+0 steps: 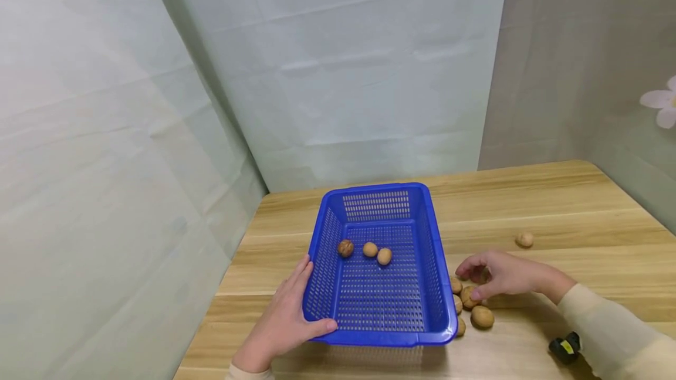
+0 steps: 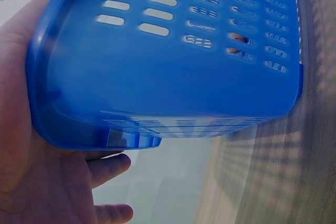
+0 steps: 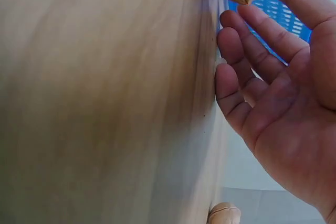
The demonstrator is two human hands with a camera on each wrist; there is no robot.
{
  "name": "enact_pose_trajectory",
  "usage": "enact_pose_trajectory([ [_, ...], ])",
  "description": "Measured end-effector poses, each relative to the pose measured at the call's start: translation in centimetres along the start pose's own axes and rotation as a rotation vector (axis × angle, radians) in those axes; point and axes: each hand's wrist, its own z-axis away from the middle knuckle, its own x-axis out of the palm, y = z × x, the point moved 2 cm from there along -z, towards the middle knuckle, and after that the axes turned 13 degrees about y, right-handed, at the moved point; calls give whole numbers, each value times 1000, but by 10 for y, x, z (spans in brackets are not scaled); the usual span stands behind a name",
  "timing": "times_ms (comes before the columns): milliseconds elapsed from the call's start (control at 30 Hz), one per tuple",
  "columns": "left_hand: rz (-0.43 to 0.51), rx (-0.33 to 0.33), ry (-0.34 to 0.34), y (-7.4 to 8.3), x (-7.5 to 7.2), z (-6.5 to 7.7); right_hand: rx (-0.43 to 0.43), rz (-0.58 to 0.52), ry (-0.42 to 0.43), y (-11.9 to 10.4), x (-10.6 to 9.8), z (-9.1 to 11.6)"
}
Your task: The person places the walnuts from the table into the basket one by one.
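"Where are your hands?"
"Well apart. My left hand (image 1: 287, 312) grips the blue basket (image 1: 380, 301) at its near left corner, thumb over the near rim, fingers along the left side. My right hand (image 1: 509, 274) is past the basket's right side, thumb and fingers parted and loosely bent over the heap of walnuts (image 1: 483, 317)."

"Is one of them in your grip?"
"I can't tell. My thumb meets one, another is half hidden under my hand, and the right wrist view cuts off the nut at my fingertips."

"What else is hard to make out?"
"The basket's right rim covers part of the heap, so I can't count it. From my left wrist, brown patches barely show through the holes. Against my right sleeve (image 1: 612, 333) is a small black thing (image 1: 564, 349) with a yellow label."

"And inside the basket?"
"Three nuts (image 1: 384, 256) on its floor, toward the far end, the darkest on the left."

"The table and the room?"
"Wood-grain tabletop (image 1: 554, 204), its near edge out of frame. The basket stands toward the left edge; a loose walnut (image 1: 524, 240) lies off to its right. Pale, creased sheets (image 1: 343, 75) hang behind, and a printed flower (image 1: 664, 101) is cut off at the right."
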Motion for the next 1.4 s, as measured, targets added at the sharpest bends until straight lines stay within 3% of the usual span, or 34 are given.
enact_pose_trajectory([
  [267,3,3,0,0,0,0,18,-66,-25,1,0,-1],
  [533,5,-13,-6,0,0,0,64,4,69,12,-16,4],
  [667,11,-21,-12,0,0,0,96,-17,88,18,-21,4],
  [800,15,-17,-6,1,0,0,93,-39,77,18,-22,3],
  [1167,7,-28,-14,0,0,0,38,75,44,17,-19,-5],
  [1400,4,-25,-14,0,0,0,70,70,39,18,-17,-9],
])
